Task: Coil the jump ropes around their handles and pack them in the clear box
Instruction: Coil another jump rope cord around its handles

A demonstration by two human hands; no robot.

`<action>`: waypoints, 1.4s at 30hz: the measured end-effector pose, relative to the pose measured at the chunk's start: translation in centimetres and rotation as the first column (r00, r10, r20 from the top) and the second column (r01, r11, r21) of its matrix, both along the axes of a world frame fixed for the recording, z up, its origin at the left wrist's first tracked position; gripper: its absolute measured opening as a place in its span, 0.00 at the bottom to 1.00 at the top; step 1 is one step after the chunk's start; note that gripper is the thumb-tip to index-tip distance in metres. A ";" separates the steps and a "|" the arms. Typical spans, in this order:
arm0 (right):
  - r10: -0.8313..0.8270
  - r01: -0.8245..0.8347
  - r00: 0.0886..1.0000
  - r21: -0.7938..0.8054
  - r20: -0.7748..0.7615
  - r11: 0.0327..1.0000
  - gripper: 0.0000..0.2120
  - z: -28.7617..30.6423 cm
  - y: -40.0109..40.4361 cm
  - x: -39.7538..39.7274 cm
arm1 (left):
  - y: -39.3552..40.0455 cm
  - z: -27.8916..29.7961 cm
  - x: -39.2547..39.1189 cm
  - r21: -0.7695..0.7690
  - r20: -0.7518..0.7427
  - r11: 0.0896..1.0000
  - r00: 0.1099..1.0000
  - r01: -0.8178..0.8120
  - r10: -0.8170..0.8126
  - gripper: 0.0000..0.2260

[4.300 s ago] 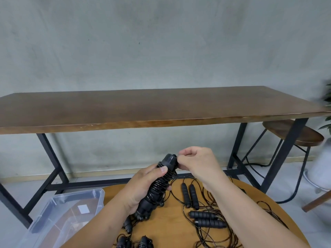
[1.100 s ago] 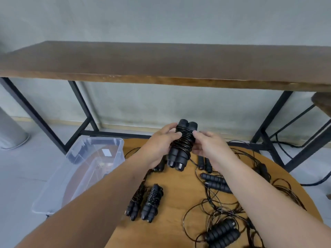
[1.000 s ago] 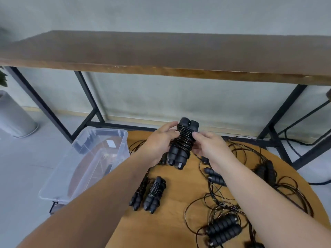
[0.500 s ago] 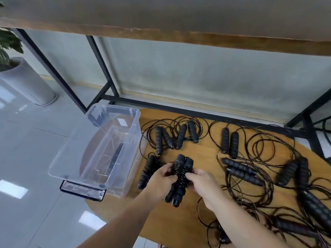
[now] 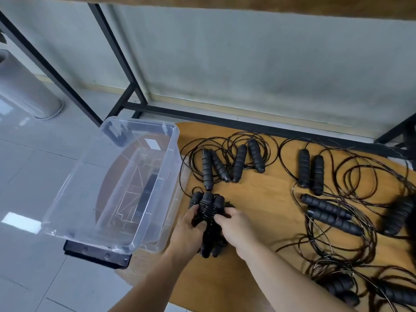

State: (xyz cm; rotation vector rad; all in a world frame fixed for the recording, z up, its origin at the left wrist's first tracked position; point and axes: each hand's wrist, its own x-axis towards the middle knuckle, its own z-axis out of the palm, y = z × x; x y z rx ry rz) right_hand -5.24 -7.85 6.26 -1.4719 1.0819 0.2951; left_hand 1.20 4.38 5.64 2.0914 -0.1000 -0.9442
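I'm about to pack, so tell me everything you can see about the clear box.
The clear box is a see-through plastic tub, rectangular with rounded corners and a rolled rim, lid off and upright. It sits at the left edge of the round wooden table, partly overhanging the floor, on a dark flat piece at its near end. A small white label shows near its far end. No ropes are inside. Neither hand touches it.

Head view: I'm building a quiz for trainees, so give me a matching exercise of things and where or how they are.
Things:
1. coiled rope bundle
2. clear box
3. pair of handles
4. grey cylinder

States:
A. on the floor, far left
B. held in both hands
C. lying side by side, rope uncoiled
D. overhanging the round table's left edge

Pairs: 1-B, 2-D, 3-C, 4-A
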 end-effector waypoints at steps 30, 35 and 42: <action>-0.153 0.146 0.988 -0.221 -0.014 0.964 0.21 2.1 -1.8 -0.4 | -5.7 2.7 -0.3 0.070 0.342 0.965 0.903 0.252 -0.260 0.14; -0.425 0.428 0.904 -0.181 0.058 0.886 0.20 2.4 -4.0 -7.2 | -9.3 2.9 -4.9 -0.019 0.140 0.929 0.921 0.371 -0.365 0.16; -0.777 0.771 0.629 -0.148 0.025 0.619 0.15 0.3 -7.3 -19.7 | -13.2 0.6 -12.8 0.097 -0.036 0.773 0.779 0.627 -0.626 0.14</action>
